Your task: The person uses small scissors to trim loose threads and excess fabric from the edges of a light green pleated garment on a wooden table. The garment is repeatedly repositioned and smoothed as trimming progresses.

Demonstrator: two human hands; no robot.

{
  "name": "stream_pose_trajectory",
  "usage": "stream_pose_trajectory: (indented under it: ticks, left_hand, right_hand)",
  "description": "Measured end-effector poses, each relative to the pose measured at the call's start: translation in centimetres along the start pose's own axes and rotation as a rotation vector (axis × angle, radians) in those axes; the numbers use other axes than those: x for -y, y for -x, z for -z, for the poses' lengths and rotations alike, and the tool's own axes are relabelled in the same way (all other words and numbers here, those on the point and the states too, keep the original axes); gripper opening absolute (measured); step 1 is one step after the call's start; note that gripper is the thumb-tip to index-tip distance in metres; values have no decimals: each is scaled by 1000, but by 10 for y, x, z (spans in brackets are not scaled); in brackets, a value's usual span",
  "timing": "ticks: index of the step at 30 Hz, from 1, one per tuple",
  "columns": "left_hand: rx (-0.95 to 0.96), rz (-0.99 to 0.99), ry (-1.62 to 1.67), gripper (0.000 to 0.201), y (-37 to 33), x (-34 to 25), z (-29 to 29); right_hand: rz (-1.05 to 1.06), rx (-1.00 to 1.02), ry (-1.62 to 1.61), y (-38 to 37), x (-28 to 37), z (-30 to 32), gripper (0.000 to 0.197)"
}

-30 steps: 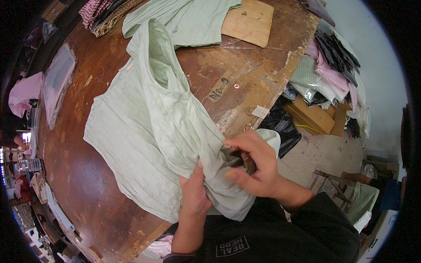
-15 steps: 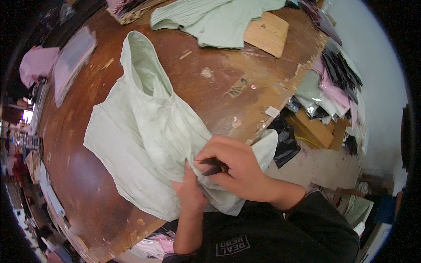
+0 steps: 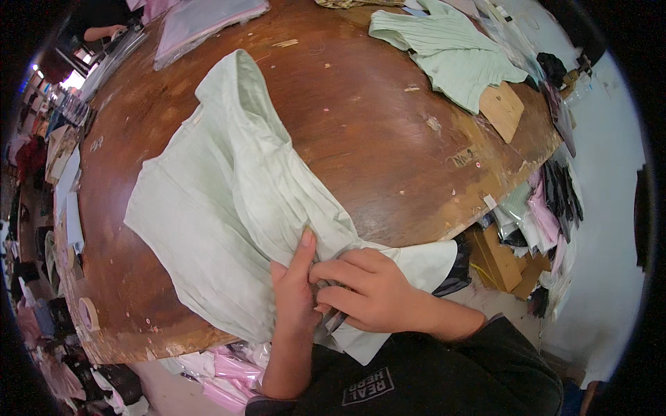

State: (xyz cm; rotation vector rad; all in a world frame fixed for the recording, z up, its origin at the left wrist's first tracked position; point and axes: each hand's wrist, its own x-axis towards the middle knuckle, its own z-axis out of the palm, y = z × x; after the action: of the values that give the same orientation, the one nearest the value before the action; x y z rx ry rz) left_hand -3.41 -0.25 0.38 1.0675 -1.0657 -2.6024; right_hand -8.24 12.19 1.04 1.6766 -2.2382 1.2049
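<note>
My left hand: My left hand [image 3: 294,295] is clamped on the pale green clothing [image 3: 201,222]. My thumb points up and presses on the cloth.
My right hand: My right hand [image 3: 371,291] is right beside the left one, with its fingers curled in around a small dark tool [image 3: 336,322]. Most of the tool is hidden, so I cannot tell if its tip meets the cloth. I cannot tell if these fingers pinch the cloth too.
Green clothing: It lies in front of me, mostly on the big brown table [image 3: 388,187]. The part close to me hangs over the edge. Its far end has a wide round hole that stands up a bit. The cloth has lots of folds.
Far side of table: More green clothing [image 3: 451,52] lies up on the right, just beside a flat wood board [image 3: 501,111]. A flat pink pack [image 3: 208,28] is up on the left.
Left edge: A roll of tape [image 3: 88,314] sits near the rim.
Down low: A brown box [image 3: 494,260] is on the right, past the table. Shiny pink packs [image 3: 229,371] are below the near edge.
</note>
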Motion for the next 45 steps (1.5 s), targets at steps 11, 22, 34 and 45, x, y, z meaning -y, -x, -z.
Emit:
stream_pose_trajectory:
  ticks: [11, 22, 34, 45]
  left_hand:
    - [51, -121, -100, 58, -16, 0, -2]
    - [132, -47, 84, 51, -19, 3, 2]
    - [75, -74, 38, 46, -14, 3, -2]
    - [142, -114, 43, 39, -17, 7, -1]
  right_hand:
    - [18, 143, 32, 5, -3, 0, 16]
    - [-397, -95, -190, 2, -10, 13, 33]
    - [-433, -206, -110, -1, -12, 11, 19]
    - [-376, -129, -82, -5, -20, 13, 32]
